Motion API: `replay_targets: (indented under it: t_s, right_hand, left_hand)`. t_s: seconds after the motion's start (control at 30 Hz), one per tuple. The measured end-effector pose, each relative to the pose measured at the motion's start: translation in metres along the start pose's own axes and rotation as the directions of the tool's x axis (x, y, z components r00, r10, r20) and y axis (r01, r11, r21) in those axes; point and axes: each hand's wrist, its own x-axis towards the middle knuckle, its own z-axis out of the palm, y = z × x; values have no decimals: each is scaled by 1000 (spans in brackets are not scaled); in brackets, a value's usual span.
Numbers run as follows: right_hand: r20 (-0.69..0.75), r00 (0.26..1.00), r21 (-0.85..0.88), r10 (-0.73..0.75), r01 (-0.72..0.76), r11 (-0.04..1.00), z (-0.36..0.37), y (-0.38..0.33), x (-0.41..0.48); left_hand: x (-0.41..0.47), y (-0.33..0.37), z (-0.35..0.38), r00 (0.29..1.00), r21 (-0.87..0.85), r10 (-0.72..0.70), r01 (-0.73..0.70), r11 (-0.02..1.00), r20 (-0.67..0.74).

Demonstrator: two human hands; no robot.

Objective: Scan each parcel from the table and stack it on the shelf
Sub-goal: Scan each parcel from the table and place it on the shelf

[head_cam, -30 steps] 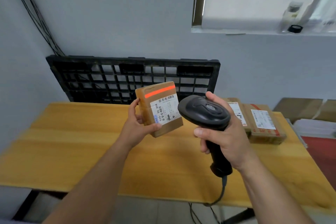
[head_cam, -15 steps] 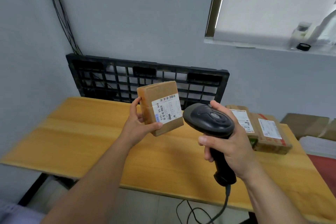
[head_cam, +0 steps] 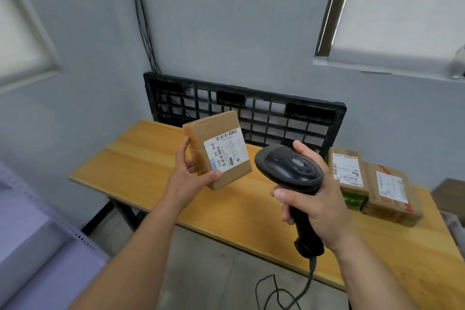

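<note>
The left hand (head_cam: 187, 181) grips a small brown cardboard parcel (head_cam: 218, 149) above the wooden table (head_cam: 141, 158), white label facing the camera. Beside it, the right hand (head_cam: 315, 199) is wrapped around a black handheld barcode scanner (head_cam: 289, 168). Two more brown labelled parcels (head_cam: 372, 183) lie side by side on the table's right.

Soft, even daylight, perhaps from the blinded window (head_cam: 402, 15); blurred, wide-angle-bent edges, faint shadows.

We read "530 D5 A68", printed sideways beside a barcode, on the white label (head_cam: 224, 152) of the held parcel (head_cam: 214, 123). On the second parcel (head_cam: 348, 176) and third parcel (head_cam: 392, 192), the label print is too small for us to read.
</note>
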Motion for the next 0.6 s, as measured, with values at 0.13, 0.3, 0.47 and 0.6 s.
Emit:
replay_targets:
  t_s: [0.13,0.3,0.47,0.6]
  right_hand:
    - [110,993,18,-32,30,999,8,3,-11]
    - [262,962,23,-79,75,997,36,11,-18]
    - [394,912,89,-110,81,993,74,17,-28]
    - [490,863,102,-126,87,991,103,14,-39]
  left_hand:
    - [-48,-7,-11,992,0,-25,25,1000,-125]
    - [-105,-17,-35,957,-34,-57,50,998,-285]
    - [-159,-18,-64,911,-30,-101,97,995,-401]
    - [-193,-19,-87,861,-51,-102,88,995,-499]
